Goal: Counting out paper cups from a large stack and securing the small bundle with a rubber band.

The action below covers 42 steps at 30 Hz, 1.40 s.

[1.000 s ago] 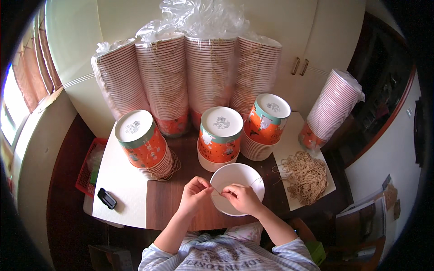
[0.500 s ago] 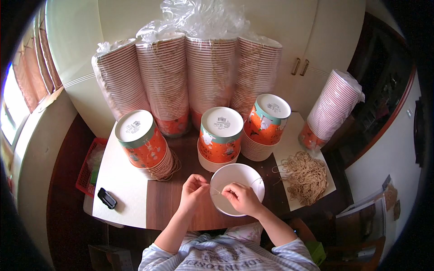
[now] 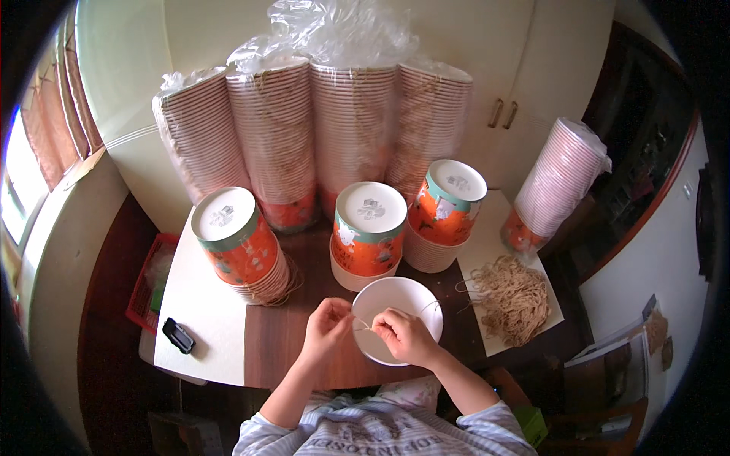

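A white paper bucket stands upright near the table's front edge, its open mouth facing up. My left hand is closed in a pinch at the bucket's left rim. Over the bucket's mouth, my right hand is closed too. Between them runs a thin tan cord, and a loose end sticks out beyond my right hand. Just behind are upside-down orange buckets in a middle stack, a left stack with cord loops hanging beside it, and a right stack.
A tangled pile of tan cords lies on the white board at the right. Tall plastic-wrapped bucket stacks line the back, and another wrapped stack leans at the far right. A small black tray sits front left, beyond it a red basket.
My hands stay over the bucket with the cord between them; the fingers of both have shifted slightly. The whole view has moved a little. Nothing else has visibly changed.
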Available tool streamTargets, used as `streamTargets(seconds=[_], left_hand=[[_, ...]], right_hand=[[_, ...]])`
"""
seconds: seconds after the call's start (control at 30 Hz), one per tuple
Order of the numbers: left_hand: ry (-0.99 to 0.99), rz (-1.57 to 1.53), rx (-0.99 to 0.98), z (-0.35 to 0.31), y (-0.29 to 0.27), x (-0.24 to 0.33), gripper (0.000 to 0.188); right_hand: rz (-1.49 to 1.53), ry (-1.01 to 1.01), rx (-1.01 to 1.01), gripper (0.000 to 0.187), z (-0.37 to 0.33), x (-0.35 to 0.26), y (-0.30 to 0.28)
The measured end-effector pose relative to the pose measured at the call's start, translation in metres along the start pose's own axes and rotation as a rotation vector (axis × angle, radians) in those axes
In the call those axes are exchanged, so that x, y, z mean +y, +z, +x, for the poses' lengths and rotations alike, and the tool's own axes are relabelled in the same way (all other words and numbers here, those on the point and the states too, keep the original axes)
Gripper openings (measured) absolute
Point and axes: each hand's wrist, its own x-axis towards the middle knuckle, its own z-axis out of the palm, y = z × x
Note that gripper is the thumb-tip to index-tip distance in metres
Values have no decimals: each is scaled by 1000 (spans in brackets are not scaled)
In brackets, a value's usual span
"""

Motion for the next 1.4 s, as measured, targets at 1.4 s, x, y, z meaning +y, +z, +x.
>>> streamTargets(seconds=[1.4], left_hand=[[73,-94,189,-69,7,-49,9]], right_hand=[[-337,-205,61,25,-69,4,68]])
